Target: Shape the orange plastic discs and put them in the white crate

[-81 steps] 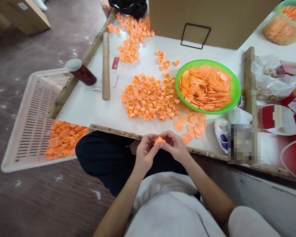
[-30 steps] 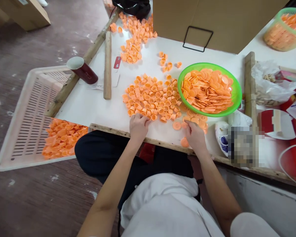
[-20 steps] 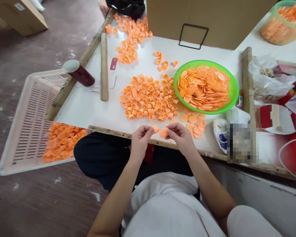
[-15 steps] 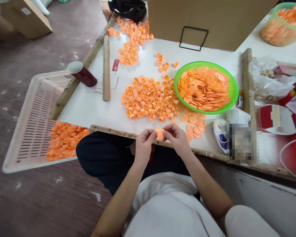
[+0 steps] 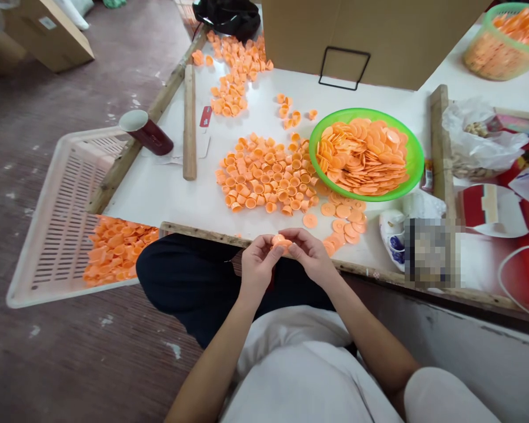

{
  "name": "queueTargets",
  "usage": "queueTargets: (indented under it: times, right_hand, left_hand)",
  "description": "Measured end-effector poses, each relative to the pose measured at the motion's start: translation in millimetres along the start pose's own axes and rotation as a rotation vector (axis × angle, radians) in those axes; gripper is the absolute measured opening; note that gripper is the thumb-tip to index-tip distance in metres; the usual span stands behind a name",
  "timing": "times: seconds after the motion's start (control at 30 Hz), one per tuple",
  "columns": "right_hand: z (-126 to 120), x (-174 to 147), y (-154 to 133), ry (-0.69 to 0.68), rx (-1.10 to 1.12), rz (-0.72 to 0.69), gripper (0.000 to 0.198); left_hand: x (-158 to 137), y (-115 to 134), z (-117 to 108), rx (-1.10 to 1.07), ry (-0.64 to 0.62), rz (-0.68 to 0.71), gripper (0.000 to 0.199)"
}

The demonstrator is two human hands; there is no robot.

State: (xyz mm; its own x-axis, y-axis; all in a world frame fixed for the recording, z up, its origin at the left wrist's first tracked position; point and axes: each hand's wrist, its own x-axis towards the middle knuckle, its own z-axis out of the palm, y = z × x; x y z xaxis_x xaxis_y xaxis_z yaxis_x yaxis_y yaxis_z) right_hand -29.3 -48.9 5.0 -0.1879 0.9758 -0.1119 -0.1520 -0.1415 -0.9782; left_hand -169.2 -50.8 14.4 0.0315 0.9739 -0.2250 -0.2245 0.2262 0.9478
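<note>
Both hands were found together at the near edge of the counter (image 5: 176, 200), over its wooden rail (image 5: 203, 232). The left hand (image 5: 256, 264) and the right hand (image 5: 312, 257) were narrowed to a fingertip pinch, with a small orange plastic piece (image 5: 283, 242) held between them. It appeared to be a cup set against a disc; whether the two were joined could not be told, the fingers covering part of it. It sat level between the thumbs, roughly equidistant from either hand, and its rounded outline offered no clear long axis.

The governing relation was as follows. A heap of small orange cups (image 5: 268, 173) lay straight ahead and slightly leftward, its near margin closer to the left hand. Loose orange discs (image 5: 342, 211) lay ahead and to the right, closer to the right hand, one flat disc (image 5: 309, 220) resting just beyond its fingers. Behind the loose discs stood a green bowl (image 5: 418, 173) heaped with further discs.

Farther out, a wooden bar (image 5: 189, 126) lay left of the heap, its length pointing away from the person, with a maroon mug (image 5: 156, 138) beside it. A cardboard box (image 5: 300, 35) stood at the back.
</note>
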Motion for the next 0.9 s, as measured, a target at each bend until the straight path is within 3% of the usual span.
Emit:
queueTargets:
  times: [0.2, 0.37, 0.67, 0.8, 0.9]
  right_hand:
    - [4, 2, 1, 0.062, -0.077, -0.067, 0.027]
    - [4, 5, -3, 0.016, 0.044, -0.005, 0.037]
    - [6, 7, 1, 0.091, 0.073, 0.086, 0.03]
    - [6, 8, 3, 0.087, 0.082, 0.042, 0.035]
    - [8, 10, 8, 0.172, 0.123, -0.033, 0.039]
  left_hand:
    - [-4, -4, 2, -0.015, 0.03, 0.017, 0.021]
    - [-6, -6, 2, 0.106, 0.063, 0.064, 0.02]
    - [-8, -8, 1, 0.199, 0.041, 0.07, 0.019]
    - [-9, -7, 5, 0.196, 0.07, 0.073, 0.02]
    - [-13, -5, 11, 0.27, 0.047, 0.169, 0.018]
